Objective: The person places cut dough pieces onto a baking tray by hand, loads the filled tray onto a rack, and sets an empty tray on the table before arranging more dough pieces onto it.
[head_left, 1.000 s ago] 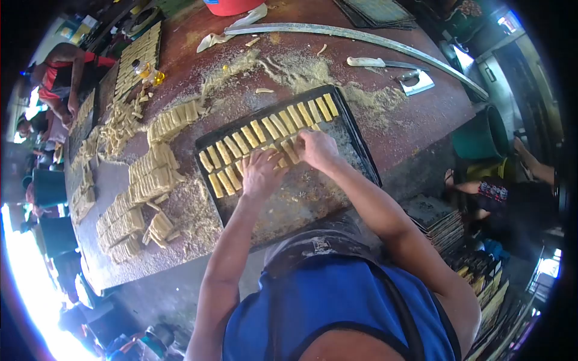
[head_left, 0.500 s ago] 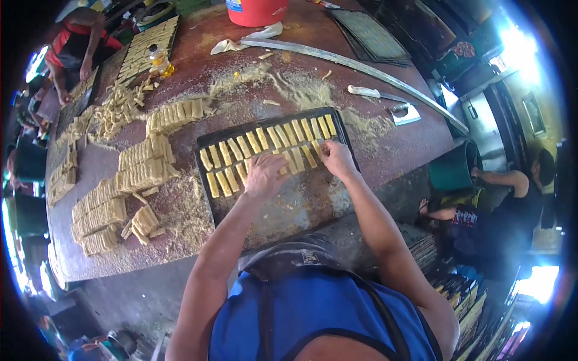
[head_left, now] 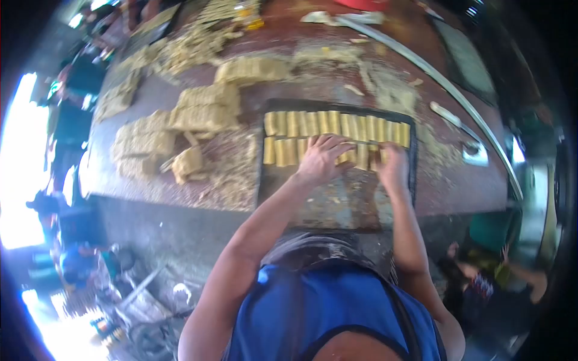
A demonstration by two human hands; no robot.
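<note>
Two rows of pale yellow dough sticks (head_left: 311,123) lie side by side on a dark, worn baking tray (head_left: 313,198). My left hand (head_left: 322,161) rests over the middle of the nearer row, its fingers stretched to the right and the thumb apart, hiding several sticks. At the right end of that row, my right hand (head_left: 392,168) pinches a dough stick (head_left: 376,159) between thumb and fingers; motion blurs the fingertips. The near part of the tray shows bare, stained metal.
Stacks of sticks (head_left: 205,108) and loose crumbs (head_left: 232,174) cover the table's left side. A long metal bar (head_left: 421,63) crosses the right side, near a white-handled knife (head_left: 448,114) and a metal scraper (head_left: 475,153). A person (head_left: 506,295) is at lower right.
The view has turned and shifted, so the tray appears straighter and farther right. Both hands stay over the nearer row, the right still at its right end.
</note>
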